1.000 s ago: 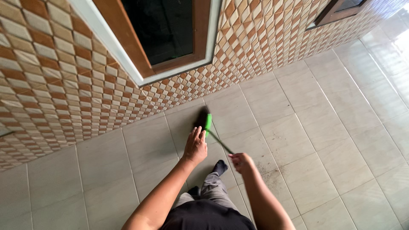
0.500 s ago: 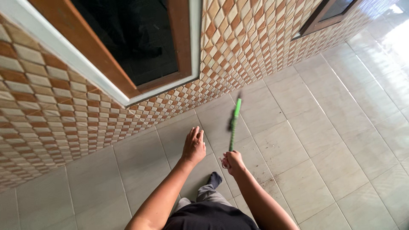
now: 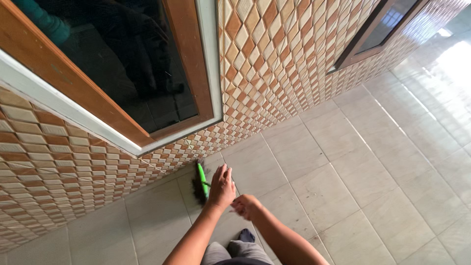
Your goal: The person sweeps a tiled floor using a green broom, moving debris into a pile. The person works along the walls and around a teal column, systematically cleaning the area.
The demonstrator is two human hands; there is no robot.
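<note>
the right hand [image 3: 245, 206] is closed in a fist around the thin handle of a green broom [image 3: 200, 181], whose dark bristles rest on the grey tiled floor [image 3: 333, 181] right at the foot of the brown and cream patterned wall [image 3: 274, 64]. the left hand [image 3: 222, 189] hovers just beside the broom head, fingers [image 3: 224, 172] spread and holding nothing.

I see a bright green plastic broom head [image 3: 200, 179] with dark bristles, a wall of orange, brown and cream diamond-patterned tiles [image 3: 274, 64], pale grey square floor tiles [image 3: 338, 181], and a brown wooden window frame [image 3: 189, 64].
</note>
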